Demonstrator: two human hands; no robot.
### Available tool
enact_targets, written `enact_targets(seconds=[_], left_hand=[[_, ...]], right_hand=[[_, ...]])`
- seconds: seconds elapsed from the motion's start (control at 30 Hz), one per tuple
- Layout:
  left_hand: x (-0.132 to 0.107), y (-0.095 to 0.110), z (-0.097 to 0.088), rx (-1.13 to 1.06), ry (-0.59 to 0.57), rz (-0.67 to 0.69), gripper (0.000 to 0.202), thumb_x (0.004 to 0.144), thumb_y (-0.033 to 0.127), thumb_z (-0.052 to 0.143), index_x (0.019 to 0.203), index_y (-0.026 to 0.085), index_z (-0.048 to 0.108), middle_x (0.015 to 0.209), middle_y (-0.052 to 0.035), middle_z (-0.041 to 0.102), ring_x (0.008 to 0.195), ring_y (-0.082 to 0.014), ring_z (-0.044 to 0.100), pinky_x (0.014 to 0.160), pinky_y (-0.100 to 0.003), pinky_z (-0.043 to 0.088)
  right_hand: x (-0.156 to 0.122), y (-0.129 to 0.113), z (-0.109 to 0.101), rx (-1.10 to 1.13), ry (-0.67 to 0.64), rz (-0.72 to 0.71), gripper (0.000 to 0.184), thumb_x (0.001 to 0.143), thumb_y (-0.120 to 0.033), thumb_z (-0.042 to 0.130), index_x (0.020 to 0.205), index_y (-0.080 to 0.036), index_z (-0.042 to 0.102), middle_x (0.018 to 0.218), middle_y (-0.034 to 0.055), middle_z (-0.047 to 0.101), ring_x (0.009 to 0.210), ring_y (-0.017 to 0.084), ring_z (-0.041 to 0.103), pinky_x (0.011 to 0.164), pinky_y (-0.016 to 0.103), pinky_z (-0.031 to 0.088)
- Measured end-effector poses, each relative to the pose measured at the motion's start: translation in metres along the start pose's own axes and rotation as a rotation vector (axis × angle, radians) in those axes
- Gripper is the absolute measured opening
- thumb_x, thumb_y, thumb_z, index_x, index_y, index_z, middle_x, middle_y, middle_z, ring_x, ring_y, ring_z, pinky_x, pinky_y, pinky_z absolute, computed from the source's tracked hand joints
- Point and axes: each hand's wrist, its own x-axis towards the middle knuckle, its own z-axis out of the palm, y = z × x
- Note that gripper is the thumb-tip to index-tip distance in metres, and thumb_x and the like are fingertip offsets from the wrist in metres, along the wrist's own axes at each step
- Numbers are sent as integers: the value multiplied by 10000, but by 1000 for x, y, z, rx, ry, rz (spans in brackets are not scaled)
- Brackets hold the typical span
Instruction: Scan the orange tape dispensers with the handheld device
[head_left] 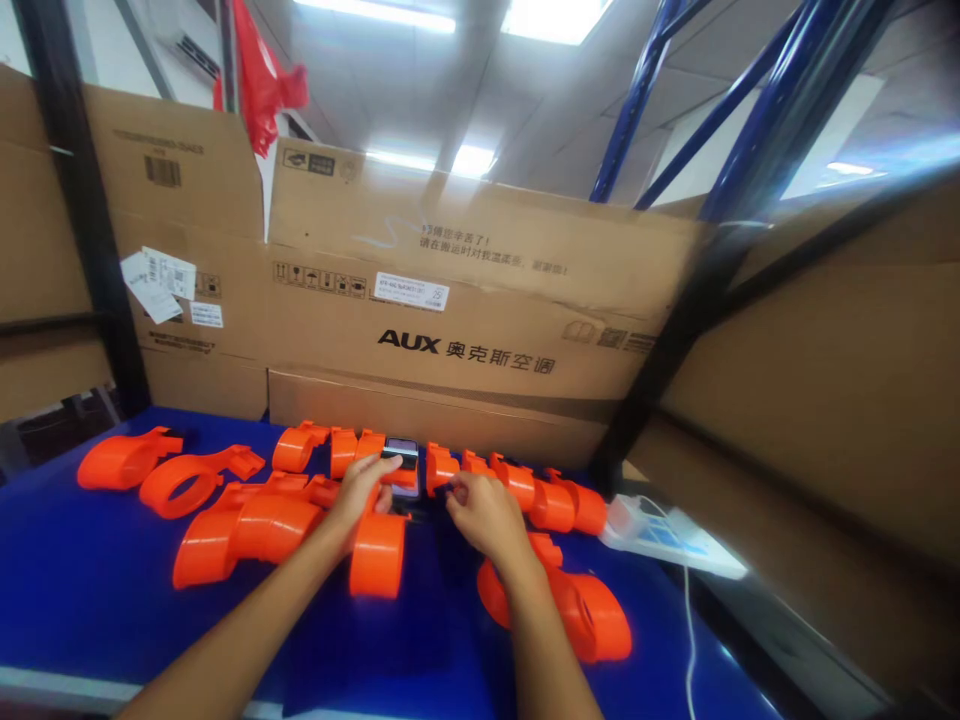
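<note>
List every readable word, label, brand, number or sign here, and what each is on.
"AUX 奥克斯空调": brown printed cardboard sheet behind the work surface.
"请在搬运时对我温柔些": same sheet, higher; the rest of that line and the start of the line above are blurred.
Row of black handling icons, including umbrella and glass: same sheet.
Too small or blurred: white rectangular label, white paper labels at left, print around the black barcode, print at far right.

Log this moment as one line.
left hand: holding orange ring piece | right hand: curled, contents unclear | blue tabletop: more orange pieces around both hands | behind: AUX cardboard
</note>
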Motion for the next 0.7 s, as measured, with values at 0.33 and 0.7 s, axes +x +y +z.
enact_targets(seconds=[0.33,0.7], left_hand=[[-7,1,8,38,29,79,321,718,450,743,731,169,588,466,63,492,323,-54,354,361,-206,224],[-9,1,11,84,-31,104,393,743,530,726,828,156,640,539,63,500,347,-41,367,353,-190,238]], right_hand=[[-1,-5,-3,432,286,-226,210,891,-205,529,1018,-221,696,907,48,705,842,206,636,795,327,476],[-7,-33,1,592,311,-504,303,935,-255,573,1230,-267,638,1139,89,634,1068,236,602,945,400,498]])
